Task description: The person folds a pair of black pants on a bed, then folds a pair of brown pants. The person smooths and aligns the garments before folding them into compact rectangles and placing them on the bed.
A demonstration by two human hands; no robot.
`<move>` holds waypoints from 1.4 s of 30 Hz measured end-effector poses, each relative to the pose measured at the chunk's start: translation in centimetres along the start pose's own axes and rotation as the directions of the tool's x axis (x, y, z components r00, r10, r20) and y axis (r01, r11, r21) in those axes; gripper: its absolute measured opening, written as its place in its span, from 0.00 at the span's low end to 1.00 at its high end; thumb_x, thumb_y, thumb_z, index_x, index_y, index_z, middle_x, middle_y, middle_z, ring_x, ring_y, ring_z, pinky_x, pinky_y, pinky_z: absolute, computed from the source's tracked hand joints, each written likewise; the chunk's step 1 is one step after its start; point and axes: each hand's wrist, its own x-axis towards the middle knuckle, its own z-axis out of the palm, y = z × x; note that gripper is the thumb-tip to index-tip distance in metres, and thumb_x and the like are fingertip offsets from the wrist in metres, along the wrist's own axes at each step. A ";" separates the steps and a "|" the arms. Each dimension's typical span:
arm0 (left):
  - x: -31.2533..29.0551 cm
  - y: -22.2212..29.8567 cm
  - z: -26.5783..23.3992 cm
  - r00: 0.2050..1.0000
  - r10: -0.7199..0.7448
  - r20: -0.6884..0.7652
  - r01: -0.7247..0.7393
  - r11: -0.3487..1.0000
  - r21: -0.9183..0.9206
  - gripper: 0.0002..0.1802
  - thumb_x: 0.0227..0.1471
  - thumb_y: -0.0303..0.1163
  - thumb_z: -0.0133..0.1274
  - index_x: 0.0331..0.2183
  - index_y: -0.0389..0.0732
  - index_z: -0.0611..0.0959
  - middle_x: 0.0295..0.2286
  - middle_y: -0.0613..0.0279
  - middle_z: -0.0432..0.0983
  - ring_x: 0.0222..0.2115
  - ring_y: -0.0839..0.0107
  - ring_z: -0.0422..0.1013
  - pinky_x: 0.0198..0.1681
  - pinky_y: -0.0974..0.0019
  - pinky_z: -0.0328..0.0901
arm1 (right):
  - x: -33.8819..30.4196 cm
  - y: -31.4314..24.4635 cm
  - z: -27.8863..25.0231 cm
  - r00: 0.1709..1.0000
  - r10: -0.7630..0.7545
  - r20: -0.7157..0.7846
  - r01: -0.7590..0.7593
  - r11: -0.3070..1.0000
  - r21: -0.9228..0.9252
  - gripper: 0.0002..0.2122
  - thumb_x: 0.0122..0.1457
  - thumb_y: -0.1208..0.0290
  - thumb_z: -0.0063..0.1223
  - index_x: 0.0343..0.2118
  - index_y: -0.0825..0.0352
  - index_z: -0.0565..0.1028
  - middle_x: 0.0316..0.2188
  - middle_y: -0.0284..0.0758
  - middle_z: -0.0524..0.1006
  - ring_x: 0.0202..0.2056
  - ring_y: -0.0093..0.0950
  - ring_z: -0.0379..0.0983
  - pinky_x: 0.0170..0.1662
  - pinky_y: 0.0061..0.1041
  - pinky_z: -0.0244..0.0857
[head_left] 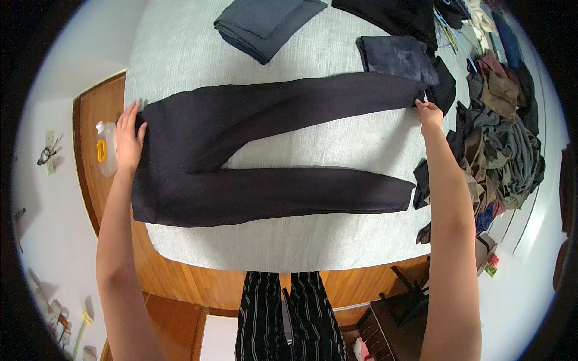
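Note:
A pair of black trousers (180, 138) lies spread flat on the table, waist at the left and legs reaching right. The two legs are apart, one farther from me and one nearer. My left hand (129, 135) rests at the far corner of the waistband, fingers stretched out and thumb apart. At the far leg's hem, my right hand (428, 114) pinches the cloth between thumb and fingers. Just beyond that hem lies a folded dark grey garment (397, 59), partly under the leg's edge.
The table (289, 246) has a pale grey cloth cover and a rounded near edge. A folded slate-grey garment (265, 27) lies at the far side. Crumpled clothes (503, 144) are heaped at the right. A clear jug with a yellow handle (106, 149) stands beyond the left edge.

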 end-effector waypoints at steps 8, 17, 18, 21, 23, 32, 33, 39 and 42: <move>1.9 -2.4 3.9 0.981 -0.144 0.133 0.148 0.989 -0.022 0.10 0.51 0.37 0.57 0.36 0.45 0.81 0.33 0.66 0.78 0.40 0.62 0.71 0.49 0.55 0.53 | -4.7 2.7 -4.4 0.989 0.118 -0.086 -0.094 0.964 0.249 0.04 0.52 0.78 0.56 0.24 0.65 0.72 0.16 0.28 0.68 0.16 0.19 0.63 0.20 0.20 0.56; 2.0 -1.9 0.7 0.988 -0.028 0.153 0.018 0.998 0.064 0.12 0.49 0.34 0.59 0.37 0.44 0.81 0.33 0.58 0.77 0.40 0.59 0.71 0.51 0.57 0.53 | -6.6 1.0 -1.1 0.742 -0.617 0.264 0.645 0.548 -0.533 0.31 0.41 0.76 0.60 0.53 0.60 0.66 0.49 0.40 0.69 0.54 0.45 0.60 0.57 0.39 0.55; 2.2 -2.0 0.6 0.989 0.011 0.147 -0.024 0.995 0.092 0.11 0.49 0.34 0.59 0.37 0.43 0.81 0.33 0.57 0.76 0.39 0.58 0.71 0.51 0.57 0.53 | -6.6 0.1 -0.3 0.698 -0.628 0.343 0.704 0.515 -0.489 0.31 0.41 0.76 0.60 0.52 0.59 0.66 0.49 0.39 0.69 0.54 0.45 0.60 0.58 0.39 0.55; 2.9 -1.1 -0.8 0.989 0.130 0.073 -0.138 0.983 0.119 0.09 0.50 0.32 0.57 0.34 0.40 0.80 0.31 0.57 0.74 0.37 0.56 0.70 0.49 0.57 0.54 | -6.6 -1.7 0.9 0.702 -0.527 0.480 0.697 0.367 -0.616 0.24 0.42 0.77 0.60 0.46 0.62 0.71 0.43 0.38 0.74 0.49 0.44 0.66 0.54 0.37 0.60; 3.0 -0.1 -2.0 0.994 0.050 0.101 -0.059 0.995 0.085 0.08 0.51 0.32 0.57 0.33 0.39 0.79 0.31 0.56 0.73 0.36 0.56 0.69 0.47 0.60 0.56 | -4.8 -1.3 -0.7 0.663 -0.556 0.502 0.746 0.432 -0.507 0.18 0.42 0.77 0.62 0.40 0.65 0.74 0.37 0.39 0.75 0.42 0.42 0.70 0.48 0.35 0.64; -4.8 -3.1 -8.0 0.998 -0.053 0.018 0.053 0.998 0.032 0.05 0.55 0.27 0.51 0.35 0.36 0.78 0.31 0.54 0.73 0.32 0.55 0.68 0.38 0.59 0.64 | -11.0 -5.4 -8.6 0.690 -0.577 0.437 0.724 0.543 -0.426 0.11 0.60 0.74 0.51 0.45 0.65 0.67 0.25 0.48 0.75 0.30 0.47 0.75 0.31 0.34 0.66; -5.6 -3.3 -8.5 0.997 -0.075 0.028 0.075 0.997 0.003 0.06 0.56 0.27 0.50 0.35 0.36 0.78 0.32 0.54 0.73 0.33 0.55 0.68 0.39 0.60 0.64 | -11.8 -4.7 -9.9 0.623 -0.652 0.431 0.778 0.465 -0.422 0.10 0.60 0.74 0.51 0.43 0.65 0.68 0.24 0.47 0.74 0.27 0.47 0.74 0.29 0.32 0.65; -8.8 -3.5 -12.1 0.989 -0.149 -0.017 0.148 0.989 -0.019 0.10 0.60 0.29 0.44 0.36 0.36 0.78 0.33 0.53 0.72 0.36 0.55 0.66 0.43 0.60 0.62 | -17.9 -6.8 -14.3 0.680 -0.592 0.433 0.704 0.692 -0.159 0.04 0.57 0.78 0.51 0.28 0.71 0.70 0.25 0.35 0.71 0.29 0.25 0.67 0.38 0.21 0.60; -9.0 -3.6 -13.1 0.991 -0.132 -0.034 0.134 0.990 0.043 0.09 0.59 0.29 0.44 0.35 0.36 0.78 0.30 0.52 0.69 0.36 0.54 0.64 0.46 0.59 0.61 | -17.9 -5.1 -16.7 0.799 -0.432 0.418 0.384 0.902 0.197 0.04 0.57 0.77 0.52 0.27 0.69 0.71 0.29 0.29 0.72 0.34 0.21 0.66 0.44 0.19 0.57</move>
